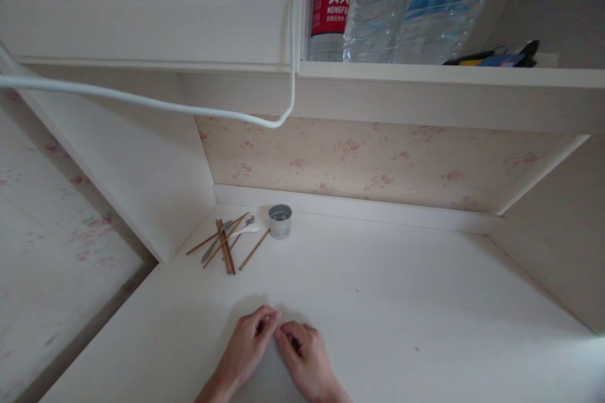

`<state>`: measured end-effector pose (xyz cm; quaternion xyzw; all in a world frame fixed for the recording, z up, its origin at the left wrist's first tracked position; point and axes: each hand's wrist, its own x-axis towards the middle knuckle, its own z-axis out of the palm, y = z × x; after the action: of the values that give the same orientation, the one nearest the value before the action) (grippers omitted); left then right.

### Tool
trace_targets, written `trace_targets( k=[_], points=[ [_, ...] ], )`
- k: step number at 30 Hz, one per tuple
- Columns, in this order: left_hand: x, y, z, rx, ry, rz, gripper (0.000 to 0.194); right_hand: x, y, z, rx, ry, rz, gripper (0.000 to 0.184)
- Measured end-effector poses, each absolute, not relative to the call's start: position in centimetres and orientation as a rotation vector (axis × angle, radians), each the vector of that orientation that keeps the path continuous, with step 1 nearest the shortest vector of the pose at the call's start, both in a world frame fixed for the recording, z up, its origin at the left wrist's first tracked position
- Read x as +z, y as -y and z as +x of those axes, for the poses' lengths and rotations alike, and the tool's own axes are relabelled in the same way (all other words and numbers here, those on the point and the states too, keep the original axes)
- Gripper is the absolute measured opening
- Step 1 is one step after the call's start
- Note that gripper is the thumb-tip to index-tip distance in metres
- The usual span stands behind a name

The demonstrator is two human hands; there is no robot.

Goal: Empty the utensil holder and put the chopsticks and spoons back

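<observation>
My left hand (253,339) rests on the white tabletop with its fingers curled in and the thumb against the forefinger. Right beside it, fingertips almost touching, my right hand (305,352) is curled the same way. Nothing shows in either hand. Farther back on the left lies a loose, crossed pile of wooden chopsticks (227,252), along with a white spoon (247,228), a metal spoon (249,220) and a table knife (209,252). A grey perforated utensil cup (280,222) stands upright to the right of the pile. One chopstick (254,250) lies apart, its far end near the cup's base.
White side panels and a flowered back wall (350,154) enclose the tabletop (401,289). Overhead, a shelf (425,74) carries plastic water bottles (378,12) and small items. A white cable (189,107) hangs across the upper left. Tiny dark specks lie on the table.
</observation>
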<state>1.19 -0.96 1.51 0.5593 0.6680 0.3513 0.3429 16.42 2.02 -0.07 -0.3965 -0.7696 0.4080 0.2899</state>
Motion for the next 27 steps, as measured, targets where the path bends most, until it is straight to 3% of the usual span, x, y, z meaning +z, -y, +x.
trace_targets(
  k=[7, 27],
  points=[
    [1.3, 0.8, 1.7, 0.883, -1.852, 1.428, 0.042, -1.4, -1.7, 16.5, 0.907, 2.166, -1.039, 0.035],
    [0.7, 0.8, 1.9, 0.780, -1.876, 1.585, 0.042, -0.4, -1.6, 16.7, 0.990, 2.130, -1.095, 0.034]
  ],
)
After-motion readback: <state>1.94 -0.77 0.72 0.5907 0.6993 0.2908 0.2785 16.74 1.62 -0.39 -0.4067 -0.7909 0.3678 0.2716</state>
